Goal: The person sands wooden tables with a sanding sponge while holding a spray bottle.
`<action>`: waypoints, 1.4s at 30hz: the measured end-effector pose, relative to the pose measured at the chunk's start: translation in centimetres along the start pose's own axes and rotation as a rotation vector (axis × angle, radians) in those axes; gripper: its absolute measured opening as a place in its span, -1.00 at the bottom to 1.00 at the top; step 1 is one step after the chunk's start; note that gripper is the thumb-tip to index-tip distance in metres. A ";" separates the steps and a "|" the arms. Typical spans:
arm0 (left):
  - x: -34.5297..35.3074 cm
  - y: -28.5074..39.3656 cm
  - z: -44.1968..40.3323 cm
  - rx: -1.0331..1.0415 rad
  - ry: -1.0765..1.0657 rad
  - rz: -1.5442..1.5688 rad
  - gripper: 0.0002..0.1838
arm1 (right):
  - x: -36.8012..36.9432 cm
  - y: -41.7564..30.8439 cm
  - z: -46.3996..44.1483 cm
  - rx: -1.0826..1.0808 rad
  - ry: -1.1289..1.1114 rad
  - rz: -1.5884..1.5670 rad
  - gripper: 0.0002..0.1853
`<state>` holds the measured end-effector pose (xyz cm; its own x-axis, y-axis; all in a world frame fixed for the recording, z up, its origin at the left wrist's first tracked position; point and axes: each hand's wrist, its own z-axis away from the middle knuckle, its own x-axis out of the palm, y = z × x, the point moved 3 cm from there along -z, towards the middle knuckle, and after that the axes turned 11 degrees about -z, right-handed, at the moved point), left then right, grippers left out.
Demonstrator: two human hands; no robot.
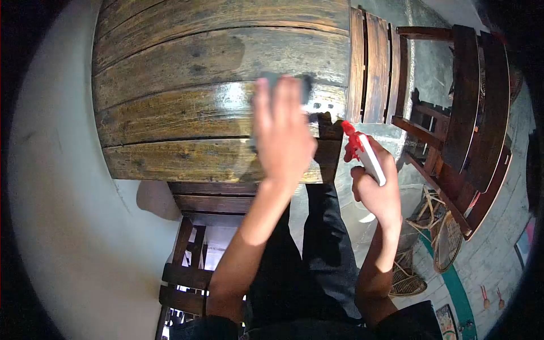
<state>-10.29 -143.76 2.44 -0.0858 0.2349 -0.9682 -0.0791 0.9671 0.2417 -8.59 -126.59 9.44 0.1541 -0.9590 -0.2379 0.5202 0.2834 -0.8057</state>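
My left hand [283, 130], smeared by motion, lies with fingers stretched over a dark grey-green cloth [306, 89] on the wooden plank table [170, 116]. The cloth is mostly hidden under the fingers. Wet shine and a few drops show on the boards around it. Off the table's near right corner, my right hand [378, 184] grips a spray bottle [371, 158] by its neck. Its trigger head is red and white, with the nozzle towards the table; the bottle's body is mostly hidden behind the hand.
A slatted wooden seat [377, 68] adjoins the table's right side. Dark wooden chairs [462, 107] stand farther right, with woven rattan pieces [447, 243] below them. A pale wall [56, 170] runs along the left. Another slatted wooden chair [184, 277] is at the lower left, near my legs.
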 end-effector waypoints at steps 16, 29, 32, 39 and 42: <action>-0.5 2.7 8.3 0.212 -0.162 0.206 -0.34 | -3.1 -0.1 -2.0 0.042 -0.098 0.067 -0.58; 0.9 5.2 3.4 0.126 0.033 0.178 -0.44 | -2.9 3.0 2.4 0.061 -0.077 0.054 -0.56; 0.6 5.2 9.8 0.193 -0.072 0.142 -0.34 | -3.0 4.7 4.3 0.096 -0.101 0.083 -0.55; 0.9 4.4 12.7 0.193 -0.022 0.131 -0.31 | -2.8 7.2 7.2 0.091 -0.152 0.016 -0.58; 0.2 3.3 12.1 0.144 0.016 0.125 -0.36 | -1.9 6.7 7.1 0.071 -0.156 0.025 -0.58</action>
<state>1.49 -139.38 2.25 -0.1023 0.3538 -0.9297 0.0760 0.9347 0.3473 0.62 -122.85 8.34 0.2933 -0.9415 -0.1659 0.5718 0.3118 -0.7588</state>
